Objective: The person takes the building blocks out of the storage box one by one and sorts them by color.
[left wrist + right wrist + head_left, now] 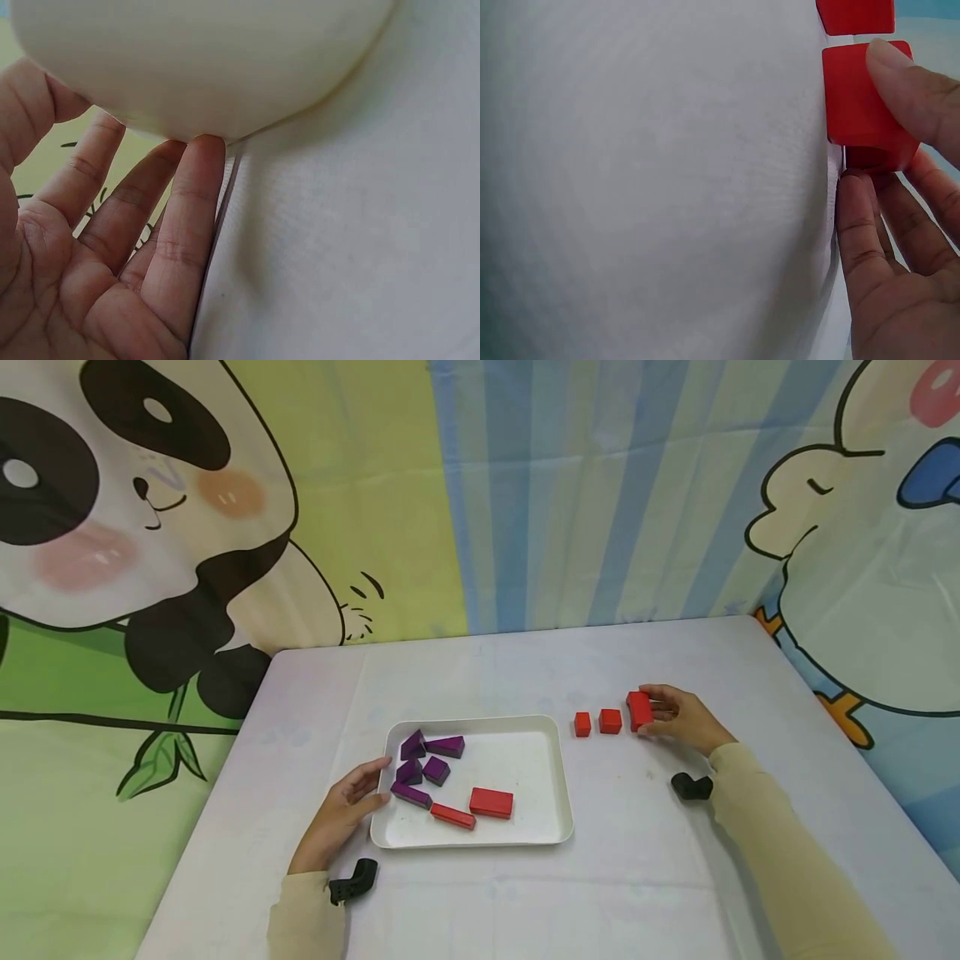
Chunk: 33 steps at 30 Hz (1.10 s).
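My right hand (pixel 686 718) pinches a red block with a curved hollow (pixel 859 90), the last in a row at the table's right. In the right wrist view the thumb lies on its face, while fingertips touch its near end. To its left stand two smaller red blocks (pixel 610 721), apart from each other. My left hand (pixel 347 810) touches the left edge of a white tray (pixel 525 835). Its fingers (pixel 180 240) are fairly straight against the tray's outer wall. Inside the tray are several purple blocks (pixel 437 770), a thin red bar (pixel 453 816) and a red rectangular block (pixel 491 802).
A white cloth covers the table (pixel 622 860). Behind it hangs a backdrop (pixel 562 493) with a panda and stripes. A black device (pixel 354 882) sits at the left wrist, another black device (pixel 692 787) at the right.
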### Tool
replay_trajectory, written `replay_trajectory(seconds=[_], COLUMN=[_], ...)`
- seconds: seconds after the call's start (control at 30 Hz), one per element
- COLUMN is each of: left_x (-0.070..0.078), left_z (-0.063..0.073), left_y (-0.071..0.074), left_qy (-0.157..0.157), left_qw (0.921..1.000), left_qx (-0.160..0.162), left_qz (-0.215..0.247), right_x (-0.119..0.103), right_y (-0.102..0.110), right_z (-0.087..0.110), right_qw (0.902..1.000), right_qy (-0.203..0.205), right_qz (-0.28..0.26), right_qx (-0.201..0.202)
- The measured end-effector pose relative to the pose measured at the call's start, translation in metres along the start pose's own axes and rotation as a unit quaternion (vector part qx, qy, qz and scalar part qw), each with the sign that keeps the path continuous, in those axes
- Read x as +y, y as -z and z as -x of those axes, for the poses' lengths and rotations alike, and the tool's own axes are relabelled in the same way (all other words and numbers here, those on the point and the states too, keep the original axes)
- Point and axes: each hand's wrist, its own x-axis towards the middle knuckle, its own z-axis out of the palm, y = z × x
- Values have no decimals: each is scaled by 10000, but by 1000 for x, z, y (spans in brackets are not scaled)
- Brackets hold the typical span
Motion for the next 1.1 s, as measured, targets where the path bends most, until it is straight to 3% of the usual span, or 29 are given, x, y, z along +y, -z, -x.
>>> replay_trajectory(seconds=[0.33,0.67,0.77,0.9,1.1], left_x=[-2,0,0,0,0], left_z=[-1,0,0,0,-1], left_y=[0,0,0,0,1], left_qy=[-48,50,51,42,110], left_qw=[10000,9999,10000,10000,9999], left_qx=[10,-32,-34,-23,-13], left_qz=[78,105,79,24,-48], right_x=[-10,-36,-46,-60,-80], right_y=[1,-1,-5,-12,-28], right_z=[7,20,22,23,22], right_qw=[9999,9986,9972,9946,9874], right_qy=[56,382,659,1029,1438], right_qz=[77,229,184,116,-121], right_qx=[-33,287,293,42,-644])
